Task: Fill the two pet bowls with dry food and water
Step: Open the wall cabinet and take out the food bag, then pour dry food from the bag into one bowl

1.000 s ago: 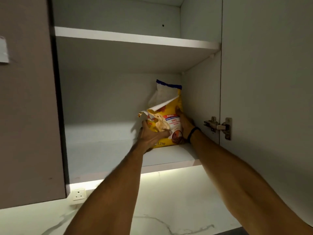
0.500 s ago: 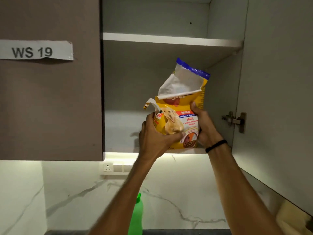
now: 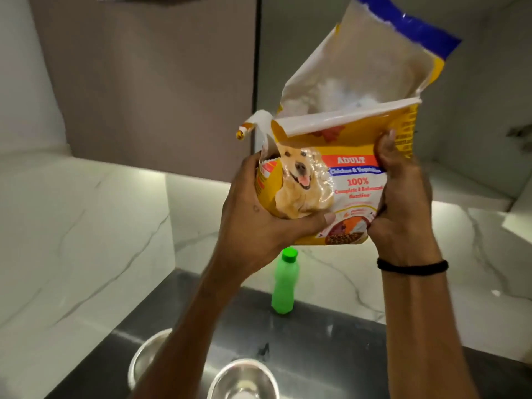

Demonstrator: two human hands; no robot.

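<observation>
The left hand (image 3: 259, 223) is wrapped around the lower left corner of the dog food bag (image 3: 345, 180), thumb across the printed dog, while the right hand (image 3: 403, 203) clamps the right edge, fingers pressed into the side. Between them the bag hangs in the air, upright and tipped a little, well above the bench (image 3: 331, 335). It looks like a soft, crinkly plastic pouch: the sides dent under the grip, so I'd judge it partly full and not very heavy, the kibble settled low. The torn top stands open, a loose flap curling off to the left, and that floppy mouth will likely fold or spill sideways unless one hand steadies it near the opening while the other supports the base. Glossy film can slip, so a pinch low on the seams seems safest. Below, two steel pet bowls (image 3: 244, 378) sit on the dark bench, the left one partly hidden by a forearm, and a capped green bottle (image 3: 285, 286) stands behind them.
</observation>
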